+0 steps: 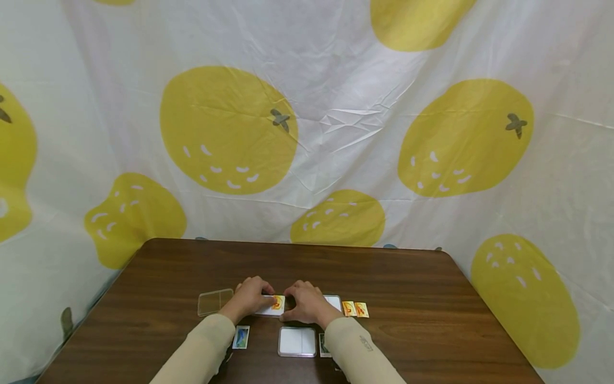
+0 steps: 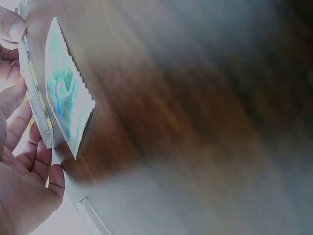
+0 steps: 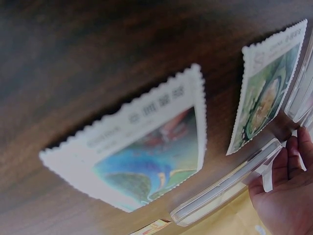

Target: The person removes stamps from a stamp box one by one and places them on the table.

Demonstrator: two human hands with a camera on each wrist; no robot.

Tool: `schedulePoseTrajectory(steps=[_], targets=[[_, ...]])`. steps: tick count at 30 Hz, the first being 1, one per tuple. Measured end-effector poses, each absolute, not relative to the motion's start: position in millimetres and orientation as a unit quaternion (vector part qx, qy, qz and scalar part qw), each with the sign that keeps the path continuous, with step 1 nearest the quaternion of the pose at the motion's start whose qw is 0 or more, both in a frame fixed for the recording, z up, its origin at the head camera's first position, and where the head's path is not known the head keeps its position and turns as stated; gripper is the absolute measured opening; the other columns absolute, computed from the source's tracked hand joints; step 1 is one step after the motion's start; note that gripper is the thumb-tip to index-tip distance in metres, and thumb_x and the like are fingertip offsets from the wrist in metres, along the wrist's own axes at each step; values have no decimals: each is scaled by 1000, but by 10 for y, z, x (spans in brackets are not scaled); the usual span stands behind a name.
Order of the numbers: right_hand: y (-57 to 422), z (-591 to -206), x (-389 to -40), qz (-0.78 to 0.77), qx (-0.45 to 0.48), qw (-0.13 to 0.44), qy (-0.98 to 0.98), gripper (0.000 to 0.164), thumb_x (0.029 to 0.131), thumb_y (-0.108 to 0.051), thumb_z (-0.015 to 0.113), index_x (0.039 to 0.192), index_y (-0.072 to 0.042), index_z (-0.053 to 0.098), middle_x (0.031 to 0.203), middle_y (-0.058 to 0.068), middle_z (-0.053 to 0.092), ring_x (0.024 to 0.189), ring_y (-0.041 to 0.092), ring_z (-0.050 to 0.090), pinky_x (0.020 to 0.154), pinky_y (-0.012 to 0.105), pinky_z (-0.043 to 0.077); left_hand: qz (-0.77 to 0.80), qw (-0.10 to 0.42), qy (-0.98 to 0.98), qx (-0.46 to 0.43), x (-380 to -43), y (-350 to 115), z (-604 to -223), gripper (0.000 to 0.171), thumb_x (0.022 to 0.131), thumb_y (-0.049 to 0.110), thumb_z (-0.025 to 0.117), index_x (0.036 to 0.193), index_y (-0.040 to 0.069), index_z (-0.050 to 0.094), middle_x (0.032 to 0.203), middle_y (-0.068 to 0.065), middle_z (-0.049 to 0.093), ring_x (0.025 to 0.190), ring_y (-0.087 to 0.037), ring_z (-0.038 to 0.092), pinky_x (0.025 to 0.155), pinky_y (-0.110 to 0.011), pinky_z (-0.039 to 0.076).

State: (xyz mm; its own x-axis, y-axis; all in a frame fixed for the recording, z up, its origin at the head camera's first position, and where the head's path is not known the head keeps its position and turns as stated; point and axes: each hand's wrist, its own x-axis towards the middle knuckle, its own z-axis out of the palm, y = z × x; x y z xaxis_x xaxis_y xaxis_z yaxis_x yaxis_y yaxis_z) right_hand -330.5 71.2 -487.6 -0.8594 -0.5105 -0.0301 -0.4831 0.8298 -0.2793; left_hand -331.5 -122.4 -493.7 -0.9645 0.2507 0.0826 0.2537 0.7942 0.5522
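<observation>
Both hands are at a flat, clear-rimmed plastic case with a white inside and an orange-yellow stamp at its right end. My left hand holds the case's left side. At the right end, the thumb and fingers of my right hand grip its edges. In the left wrist view, fingers of the left hand touch the lower end of the case. A blue-green stamp lies on the table beside it. The right wrist view shows the right hand, but its hold there is largely hidden.
A clear lid lies left; another white-lined case lies in front. A third case and two orange-yellow stamps are to the right. Picture stamps lie near the right forearm. A patterned curtain hangs behind the table.
</observation>
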Motion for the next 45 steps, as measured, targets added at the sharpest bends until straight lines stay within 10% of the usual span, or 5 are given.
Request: schedulePoseTrajectory(steps=[45], targets=[[715, -4882, -3319, -133, -265, 41, 954, 60, 78, -48, 82, 124, -13, 67, 121, 4, 59, 117, 25, 51, 98, 46, 40, -336, 9, -932, -140, -3315, -1169, -4919, 7, 86, 17, 74, 79, 14, 72, 81, 5, 62, 84, -18, 55, 82, -47, 40]])
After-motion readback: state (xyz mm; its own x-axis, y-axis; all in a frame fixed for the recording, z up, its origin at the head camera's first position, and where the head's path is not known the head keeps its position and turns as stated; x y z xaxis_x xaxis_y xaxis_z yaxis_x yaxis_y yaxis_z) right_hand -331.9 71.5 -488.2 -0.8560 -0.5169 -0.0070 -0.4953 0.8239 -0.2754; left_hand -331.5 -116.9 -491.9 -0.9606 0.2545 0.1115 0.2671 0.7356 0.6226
